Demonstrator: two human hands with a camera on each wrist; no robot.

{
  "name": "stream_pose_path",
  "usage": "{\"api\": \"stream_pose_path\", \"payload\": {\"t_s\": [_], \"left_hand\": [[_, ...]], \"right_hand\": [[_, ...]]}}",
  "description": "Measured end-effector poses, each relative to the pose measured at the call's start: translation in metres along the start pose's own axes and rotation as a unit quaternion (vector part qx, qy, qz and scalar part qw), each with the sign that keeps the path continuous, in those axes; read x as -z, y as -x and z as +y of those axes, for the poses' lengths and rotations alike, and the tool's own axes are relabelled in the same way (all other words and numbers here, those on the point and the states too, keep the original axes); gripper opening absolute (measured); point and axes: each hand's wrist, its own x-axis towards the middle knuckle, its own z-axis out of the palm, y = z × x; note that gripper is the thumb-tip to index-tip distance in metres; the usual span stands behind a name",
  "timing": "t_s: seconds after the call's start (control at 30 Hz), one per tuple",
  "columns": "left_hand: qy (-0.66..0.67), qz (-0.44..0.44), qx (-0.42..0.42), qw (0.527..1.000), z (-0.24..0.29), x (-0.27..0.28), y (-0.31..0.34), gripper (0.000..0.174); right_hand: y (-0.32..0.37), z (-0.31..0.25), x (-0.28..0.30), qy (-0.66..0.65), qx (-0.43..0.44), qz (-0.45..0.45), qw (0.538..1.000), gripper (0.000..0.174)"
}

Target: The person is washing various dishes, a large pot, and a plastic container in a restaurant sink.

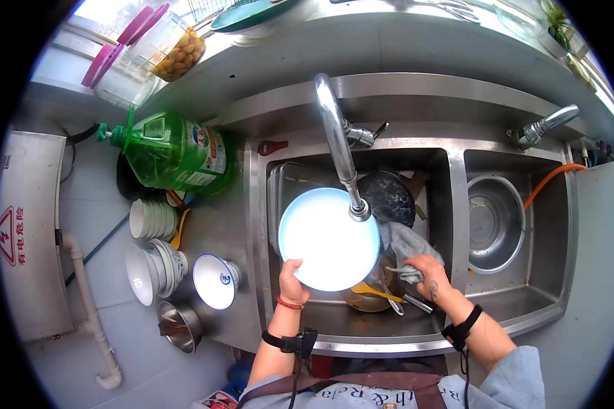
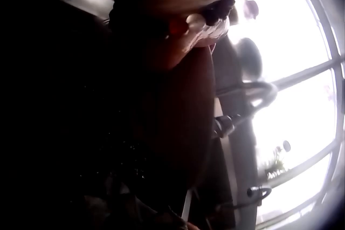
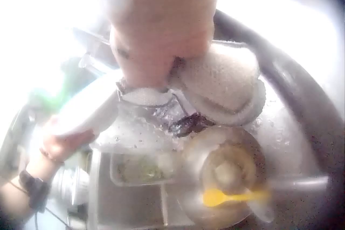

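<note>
My left hand (image 1: 294, 283) grips a large white plate (image 1: 327, 238) at its near left rim, the thumb over the edge, above the left sink basin. The plate lies under the tap's spout in the head view. In my right hand (image 1: 430, 276) is a wet grey cloth (image 1: 411, 244), bunched under the fingers and draping over the things in the sink. The right wrist view shows the cloth (image 3: 221, 79) below the hand, with the plate (image 3: 91, 106) to its left. The left wrist view is mostly dark.
Inside the left basin are a dark round pan (image 1: 389, 198), a metal bowl (image 1: 361, 301) and a yellow spatula (image 1: 375, 293). A steel basin (image 1: 494, 225) stands in the right sink. Stacked bowls (image 1: 155, 269) and a green detergent jug (image 1: 177, 153) are at left. The tap (image 1: 331, 116) arches overhead.
</note>
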Motion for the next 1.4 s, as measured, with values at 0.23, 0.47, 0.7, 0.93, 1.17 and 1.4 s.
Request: {"api": "stream_pose_path", "payload": {"t_s": [0.23, 0.47, 0.7, 0.93, 1.17, 1.4], "left_hand": [[0.255, -0.094, 0.214, 0.938, -0.108, 0.007, -0.033, 0.060], [-0.108, -0.264, 0.057, 0.957, -0.046, -0.076, -0.069, 0.059], [-0.545, -0.249, -0.342, 0.724, 0.003, -0.076, -0.030, 0.069], [-0.508, -0.156, -0.377, 0.759, 0.027, -0.002, 0.052, 0.069], [-0.368, 0.023, -0.388, 0.845, 0.081, 0.084, 0.142, 0.075], [0.216, 0.243, -0.366, 0.872, 0.212, 0.203, 0.180, 0.061]], "right_hand": [[0.037, -0.012, -0.005, -0.026, -0.116, 0.022, 0.993, 0.042], [0.049, 0.005, -0.003, -0.017, -0.097, -0.037, 0.994, 0.052], [0.060, 0.011, -0.021, -0.017, -0.090, -0.051, 0.995, 0.052], [0.051, -0.003, -0.034, 0.024, -0.035, -0.080, 0.996, 0.047], [0.030, -0.036, -0.041, 0.016, -0.085, -0.089, 0.992, 0.047], [0.028, -0.061, -0.051, 0.049, -0.104, -0.054, 0.992, 0.048]]}}
